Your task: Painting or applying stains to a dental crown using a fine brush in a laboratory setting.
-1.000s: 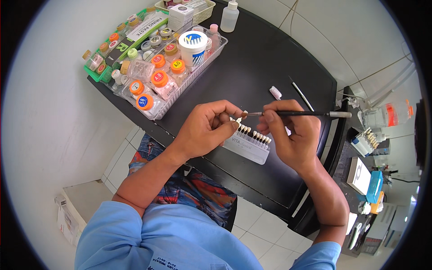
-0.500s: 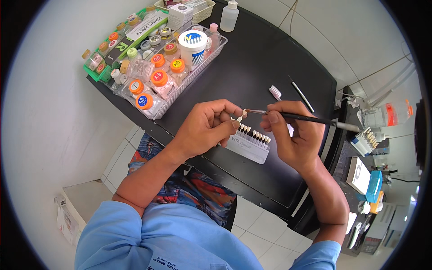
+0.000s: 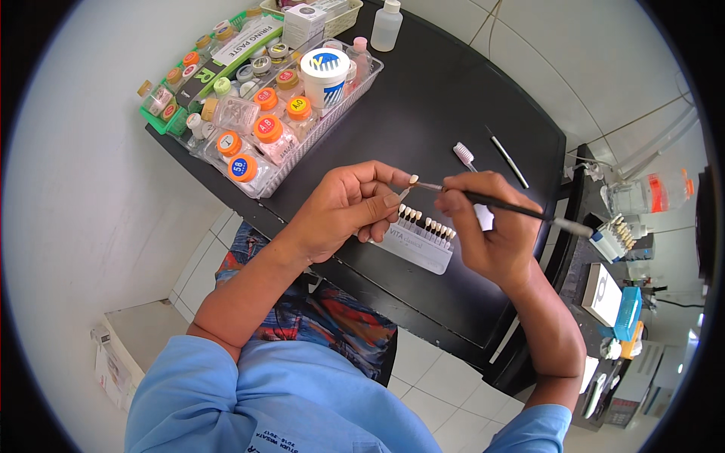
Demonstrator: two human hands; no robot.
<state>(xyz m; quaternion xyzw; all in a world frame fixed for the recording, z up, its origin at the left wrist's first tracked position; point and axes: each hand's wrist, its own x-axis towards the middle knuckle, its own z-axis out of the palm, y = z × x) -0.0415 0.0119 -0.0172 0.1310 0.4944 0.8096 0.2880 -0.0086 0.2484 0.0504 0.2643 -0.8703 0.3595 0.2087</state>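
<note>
Between the thumb and fingers of my left hand (image 3: 343,204) is a small tooth-shaped tab (image 3: 414,180) on a pale stem, its ivory head pointing up. My right hand (image 3: 495,226) is closed round a fine brush (image 3: 502,201) with a long dark handle and a grey end. The brush's reddish-brown bristles reach to the tooth-shaped head; whether they touch it is too small to tell. Below both hands lies a tooth shade guide (image 3: 414,251), a light grey holder with a row of tooth-shaped tabs along its far edge. My left fingers partly hide its left end.
Far left on the black table (image 3: 445,98) stand a clear plastic basket (image 3: 321,121) of orange-lidded jars and a green basket (image 3: 162,128). A dropper bottle (image 3: 386,26) stands behind. Right lie a toothbrush (image 3: 464,155) and a thin pointed tool (image 3: 509,161). Another shade guide (image 3: 610,243) is further right.
My left hand has tipped the tab slightly, and its head now shows more clearly. My right hand has shifted a little left, with the brush handle sloping down more steeply to the right.
</note>
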